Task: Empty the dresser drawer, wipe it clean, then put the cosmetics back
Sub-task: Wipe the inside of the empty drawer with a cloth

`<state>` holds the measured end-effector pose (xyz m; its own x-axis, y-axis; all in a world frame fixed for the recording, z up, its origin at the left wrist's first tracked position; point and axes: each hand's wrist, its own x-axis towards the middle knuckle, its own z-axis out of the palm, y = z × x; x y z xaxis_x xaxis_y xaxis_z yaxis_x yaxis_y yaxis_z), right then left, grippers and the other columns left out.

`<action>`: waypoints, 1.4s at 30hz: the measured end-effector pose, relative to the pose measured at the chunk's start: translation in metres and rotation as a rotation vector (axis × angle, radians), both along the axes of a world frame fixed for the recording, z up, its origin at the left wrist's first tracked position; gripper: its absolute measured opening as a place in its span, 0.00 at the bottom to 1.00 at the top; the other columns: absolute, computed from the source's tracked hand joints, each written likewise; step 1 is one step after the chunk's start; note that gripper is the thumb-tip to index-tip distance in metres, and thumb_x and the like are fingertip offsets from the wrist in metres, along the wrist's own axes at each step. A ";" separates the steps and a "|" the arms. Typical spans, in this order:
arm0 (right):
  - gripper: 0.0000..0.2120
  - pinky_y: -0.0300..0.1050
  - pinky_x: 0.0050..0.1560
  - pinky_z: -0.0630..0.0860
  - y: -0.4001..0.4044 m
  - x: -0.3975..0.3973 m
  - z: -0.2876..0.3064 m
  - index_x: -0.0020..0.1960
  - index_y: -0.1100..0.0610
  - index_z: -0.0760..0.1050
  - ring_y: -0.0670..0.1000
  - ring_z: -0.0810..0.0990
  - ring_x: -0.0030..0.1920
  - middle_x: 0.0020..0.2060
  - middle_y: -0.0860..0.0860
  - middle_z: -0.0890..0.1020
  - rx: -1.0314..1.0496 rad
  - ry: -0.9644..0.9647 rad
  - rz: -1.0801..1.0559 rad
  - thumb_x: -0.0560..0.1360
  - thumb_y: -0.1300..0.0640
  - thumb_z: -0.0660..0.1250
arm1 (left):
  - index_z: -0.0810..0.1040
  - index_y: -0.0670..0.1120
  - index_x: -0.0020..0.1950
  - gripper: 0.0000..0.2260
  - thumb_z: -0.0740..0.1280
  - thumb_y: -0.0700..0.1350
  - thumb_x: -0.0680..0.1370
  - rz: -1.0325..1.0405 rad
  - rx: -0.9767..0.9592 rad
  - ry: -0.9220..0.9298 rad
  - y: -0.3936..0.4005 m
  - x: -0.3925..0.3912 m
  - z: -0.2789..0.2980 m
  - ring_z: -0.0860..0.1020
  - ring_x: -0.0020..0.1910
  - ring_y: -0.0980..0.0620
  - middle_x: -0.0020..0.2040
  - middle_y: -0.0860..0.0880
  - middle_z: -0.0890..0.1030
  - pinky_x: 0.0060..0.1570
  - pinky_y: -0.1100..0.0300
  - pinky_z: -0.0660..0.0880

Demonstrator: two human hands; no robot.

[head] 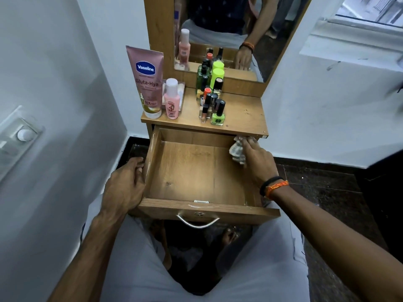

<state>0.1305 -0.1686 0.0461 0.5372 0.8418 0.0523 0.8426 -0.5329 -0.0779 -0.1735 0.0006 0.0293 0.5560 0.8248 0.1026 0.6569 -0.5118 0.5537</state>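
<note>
L hand [124,184] grips drawer [196,171] side | R hand [257,158] clutches cloth [236,149] (back corner) | white walls

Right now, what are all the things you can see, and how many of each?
Dresser: one, brown wood, against the white wall.
Mirror: one, wood frame, at the dresser's back.
Drawer: one, brown, pulled open, nothing inside but the cloth.
Handle: one, silver, on the drawer front.
Tube: one, pink, standing at the top's left.
Bottle: one, pink with white cap, right of the tube.
Small bottles: a crowded bunch, green, black, orange, mid top; too packed to count.
Cloth: one, pale, crumpled, drawer's back right corner.
Switch: one, white, left wall.
Window: one, upper right.
Hands: left holds the drawer's left side; right grips the cloth.
</note>
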 end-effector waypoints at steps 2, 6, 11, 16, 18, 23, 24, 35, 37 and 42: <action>0.30 0.61 0.59 0.78 0.008 -0.006 -0.003 0.75 0.62 0.65 0.63 0.73 0.69 0.72 0.63 0.70 0.026 -0.029 0.077 0.75 0.66 0.69 | 0.75 0.45 0.68 0.15 0.60 0.41 0.81 0.007 -0.001 -0.005 0.000 0.001 0.001 0.80 0.57 0.42 0.60 0.45 0.83 0.55 0.49 0.76; 0.20 0.59 0.46 0.83 0.008 -0.008 -0.013 0.64 0.65 0.76 0.64 0.79 0.61 0.62 0.64 0.78 -0.030 -0.160 0.211 0.73 0.65 0.71 | 0.75 0.45 0.68 0.15 0.61 0.40 0.81 0.019 -0.014 -0.002 -0.001 0.001 0.002 0.80 0.57 0.42 0.60 0.45 0.82 0.55 0.51 0.76; 0.19 0.62 0.75 0.59 -0.005 -0.004 -0.019 0.69 0.58 0.73 0.62 0.56 0.78 0.71 0.58 0.72 -0.399 -0.326 0.222 0.80 0.53 0.61 | 0.76 0.45 0.68 0.15 0.60 0.41 0.81 0.012 -0.022 -0.009 -0.002 0.001 0.003 0.80 0.58 0.43 0.61 0.47 0.82 0.57 0.49 0.77; 0.18 0.59 0.71 0.65 0.000 -0.032 0.000 0.71 0.60 0.70 0.62 0.58 0.76 0.71 0.61 0.70 -0.520 -0.298 0.108 0.82 0.59 0.57 | 0.76 0.45 0.67 0.15 0.60 0.41 0.81 0.022 -0.027 -0.012 -0.002 0.000 0.004 0.81 0.57 0.44 0.60 0.47 0.83 0.56 0.48 0.78; 0.15 0.55 0.61 0.74 -0.003 -0.047 0.009 0.66 0.61 0.72 0.61 0.70 0.68 0.63 0.61 0.75 -0.502 -0.271 0.092 0.81 0.58 0.58 | 0.76 0.46 0.66 0.15 0.60 0.41 0.81 0.026 -0.027 -0.016 -0.001 0.000 0.004 0.81 0.56 0.44 0.59 0.47 0.83 0.55 0.47 0.79; 0.15 0.48 0.51 0.79 0.007 -0.050 0.030 0.62 0.57 0.77 0.53 0.81 0.52 0.53 0.54 0.82 -0.064 0.285 0.041 0.76 0.57 0.70 | 0.76 0.46 0.66 0.14 0.60 0.41 0.81 0.035 -0.034 -0.017 0.000 0.002 0.002 0.80 0.57 0.43 0.60 0.46 0.83 0.56 0.48 0.78; 0.16 0.44 0.50 0.78 0.015 -0.052 0.032 0.64 0.56 0.76 0.49 0.80 0.51 0.54 0.52 0.82 0.006 0.377 0.053 0.77 0.57 0.70 | 0.75 0.46 0.66 0.14 0.60 0.41 0.82 0.038 -0.037 -0.018 0.000 0.002 0.002 0.80 0.57 0.43 0.60 0.46 0.83 0.56 0.48 0.78; 0.19 0.45 0.57 0.74 0.137 -0.129 0.004 0.72 0.54 0.71 0.54 0.78 0.62 0.66 0.54 0.78 0.455 0.544 0.007 0.81 0.53 0.62 | 0.69 0.42 0.72 0.18 0.58 0.38 0.82 0.071 -0.090 -0.104 -0.002 0.001 0.005 0.78 0.60 0.42 0.62 0.42 0.81 0.58 0.50 0.74; 0.20 0.51 0.63 0.74 0.152 -0.137 -0.004 0.73 0.52 0.70 0.57 0.76 0.65 0.70 0.53 0.75 0.403 0.542 0.040 0.81 0.53 0.63 | 0.68 0.42 0.73 0.18 0.58 0.38 0.82 0.061 -0.094 -0.114 -0.001 0.000 0.004 0.79 0.59 0.41 0.62 0.41 0.80 0.58 0.50 0.74; 0.22 0.57 0.62 0.76 0.164 -0.150 -0.011 0.74 0.54 0.68 0.62 0.78 0.62 0.74 0.56 0.69 0.231 0.387 0.193 0.80 0.57 0.62 | 0.70 0.44 0.73 0.19 0.53 0.50 0.85 0.070 -0.073 -0.168 -0.001 -0.002 -0.005 0.72 0.68 0.46 0.69 0.45 0.75 0.66 0.56 0.65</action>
<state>-0.0196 -0.0041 0.0350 0.3896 0.9178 0.0766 0.8099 -0.3018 -0.5029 -0.1758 -0.0001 0.0245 0.4776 0.8693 0.1272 0.5847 -0.4225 0.6925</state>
